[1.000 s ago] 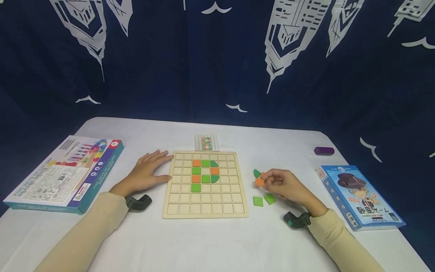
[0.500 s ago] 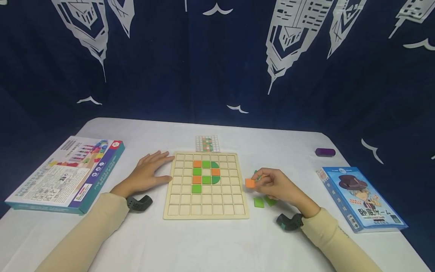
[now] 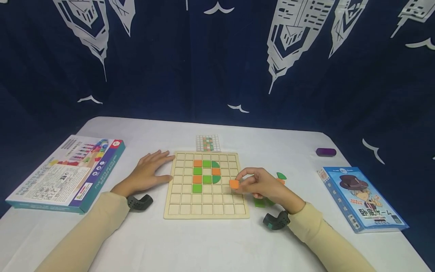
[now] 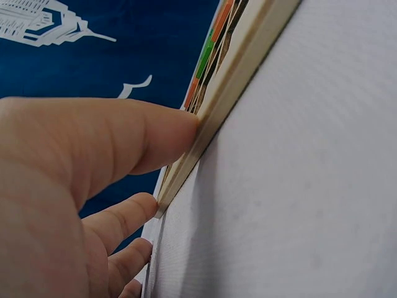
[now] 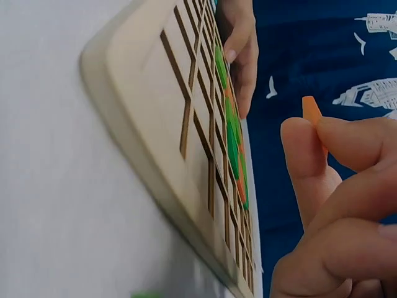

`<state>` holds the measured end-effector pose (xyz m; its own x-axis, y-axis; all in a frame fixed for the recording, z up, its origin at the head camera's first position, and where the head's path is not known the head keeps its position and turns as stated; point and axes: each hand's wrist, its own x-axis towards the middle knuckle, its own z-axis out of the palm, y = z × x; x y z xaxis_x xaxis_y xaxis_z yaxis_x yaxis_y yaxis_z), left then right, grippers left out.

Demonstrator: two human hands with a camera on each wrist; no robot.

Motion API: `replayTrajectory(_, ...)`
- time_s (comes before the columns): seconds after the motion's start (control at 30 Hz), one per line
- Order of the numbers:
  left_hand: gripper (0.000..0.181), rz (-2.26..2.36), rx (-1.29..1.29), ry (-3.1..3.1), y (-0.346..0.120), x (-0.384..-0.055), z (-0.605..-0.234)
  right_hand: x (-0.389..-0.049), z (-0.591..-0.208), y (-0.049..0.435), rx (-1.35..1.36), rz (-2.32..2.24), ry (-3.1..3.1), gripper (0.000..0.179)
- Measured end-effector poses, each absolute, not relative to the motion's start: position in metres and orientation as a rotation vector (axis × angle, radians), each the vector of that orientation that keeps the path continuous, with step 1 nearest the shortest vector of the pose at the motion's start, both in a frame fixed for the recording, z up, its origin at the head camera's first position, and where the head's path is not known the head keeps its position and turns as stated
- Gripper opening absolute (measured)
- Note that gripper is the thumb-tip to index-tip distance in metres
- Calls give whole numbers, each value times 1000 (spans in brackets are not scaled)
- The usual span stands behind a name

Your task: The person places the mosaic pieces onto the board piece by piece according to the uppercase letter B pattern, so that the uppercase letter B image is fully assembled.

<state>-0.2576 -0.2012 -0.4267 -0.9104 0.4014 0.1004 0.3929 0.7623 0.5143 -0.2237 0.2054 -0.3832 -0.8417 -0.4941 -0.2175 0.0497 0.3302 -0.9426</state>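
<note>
In the head view, a wooden grid board (image 3: 207,207) lies mid-table with orange and green tiles set in its upper cells. The left hand (image 3: 144,175) lies at the board's left side, fingers spread; in the left wrist view its thumb (image 4: 167,139) touches the board's edge. Between thumb and forefinger, the right hand (image 3: 263,185) pinches an orange square tile (image 3: 233,184) over the right part of the board. The right wrist view shows that orange tile (image 5: 311,108) edge-on, raised above the board. Loose green tiles (image 3: 259,203) lie partly hidden under the right hand.
A small pattern card (image 3: 208,143) lies behind the board. Beyond the right hand are a green rounded piece (image 3: 281,175) and a partly hidden orange piece (image 3: 280,181). Boxes stand left (image 3: 64,173) and right (image 3: 361,198), with a purple object (image 3: 326,152) at the back right.
The right hand has moved left from the loose pieces to above the board, carrying the orange tile. Pieces behind it have come into view. The left hand has stayed put.
</note>
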Motion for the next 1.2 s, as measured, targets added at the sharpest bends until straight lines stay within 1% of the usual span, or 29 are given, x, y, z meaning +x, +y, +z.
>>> replayTrajectory(0.6,75,855,661,2923,-202,-258,-425,-227,-399,152,-382,-1588,2023,22)
replayTrajectory(0.93,75,849,666,2927,-203,-259,-425,-228,-401,138,-429,-1431,2234,21)
replayTrajectory(1.2,75,838,660,2929,-202,-259,-426,-228,-398,129,-556,-1271,2375,21)
